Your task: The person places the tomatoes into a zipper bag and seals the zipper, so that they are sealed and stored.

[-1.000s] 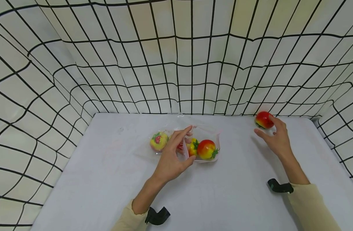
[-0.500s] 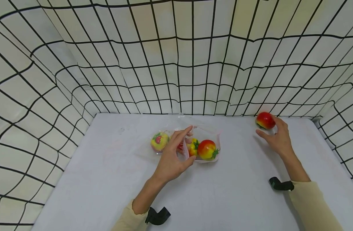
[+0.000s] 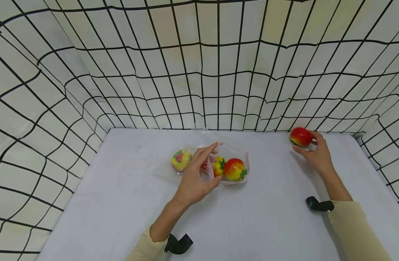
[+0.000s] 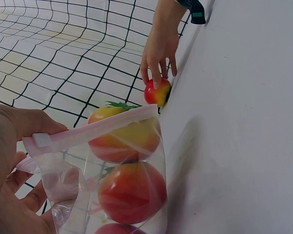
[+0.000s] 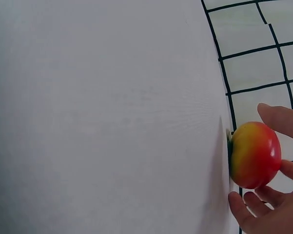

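In the head view, my left hand point(image 3: 194, 183) holds the mouth of a clear zip bag point(image 3: 227, 148) with a pink rim. In the left wrist view, its thumb lies along the pink zip strip point(image 4: 95, 127). Several red-and-yellow fruits with green leaf crowns are in this bag, one fruit point(image 3: 234, 169) near its right end. At the table's far right, my right hand point(image 3: 317, 154) has its spread thumb and fingers about a loose red-and-yellow fruit point(image 5: 256, 156) on the table. The right wrist view shows the thumb apart from the fruit and a finger against its side.
Left of my left hand lies a yellow-green fruit with a red patch point(image 3: 181, 160) in clear plastic. A black wire grid point(image 3: 218, 76) surrounds the back and sides of the white table point(image 3: 268, 217). A black device point(image 3: 179, 244) sits at each wrist.
My right thumb has moved a little closer to the loose fruit. The left hand and the zip bag show no clear movement; the whole view shifts slightly.
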### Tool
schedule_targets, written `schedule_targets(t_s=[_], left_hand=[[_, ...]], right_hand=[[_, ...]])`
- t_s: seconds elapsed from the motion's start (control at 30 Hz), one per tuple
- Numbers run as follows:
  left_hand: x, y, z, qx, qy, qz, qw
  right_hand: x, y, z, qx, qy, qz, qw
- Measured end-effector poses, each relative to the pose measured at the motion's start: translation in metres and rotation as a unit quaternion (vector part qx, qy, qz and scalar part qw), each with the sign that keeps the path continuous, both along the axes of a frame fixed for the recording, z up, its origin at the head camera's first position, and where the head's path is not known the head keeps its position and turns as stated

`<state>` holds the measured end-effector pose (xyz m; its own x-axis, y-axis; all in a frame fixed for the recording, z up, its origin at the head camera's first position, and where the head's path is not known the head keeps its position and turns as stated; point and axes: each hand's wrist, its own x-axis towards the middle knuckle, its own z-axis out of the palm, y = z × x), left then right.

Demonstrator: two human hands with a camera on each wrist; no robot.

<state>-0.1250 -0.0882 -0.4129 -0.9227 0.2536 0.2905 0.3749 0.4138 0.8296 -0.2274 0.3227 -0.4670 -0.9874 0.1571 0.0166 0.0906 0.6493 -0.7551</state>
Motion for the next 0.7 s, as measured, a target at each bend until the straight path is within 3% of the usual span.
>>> schedule_targets(t_s=[0.17,0.7], left_hand=[[-0.0001,0.0004,-0.0005,0.000,0.002,-0.001,1.0000],[-0.0007,0.0008,-0.0009,-0.002,-0.005,0.001,1.0000]], right_hand=[[-0.0003,0.0001,-0.0008,-0.031,0.011,0.009,0.9994],[-0.0057,0.0040,-0.0069,-0.010,0.056,-0.001,0.9984]])
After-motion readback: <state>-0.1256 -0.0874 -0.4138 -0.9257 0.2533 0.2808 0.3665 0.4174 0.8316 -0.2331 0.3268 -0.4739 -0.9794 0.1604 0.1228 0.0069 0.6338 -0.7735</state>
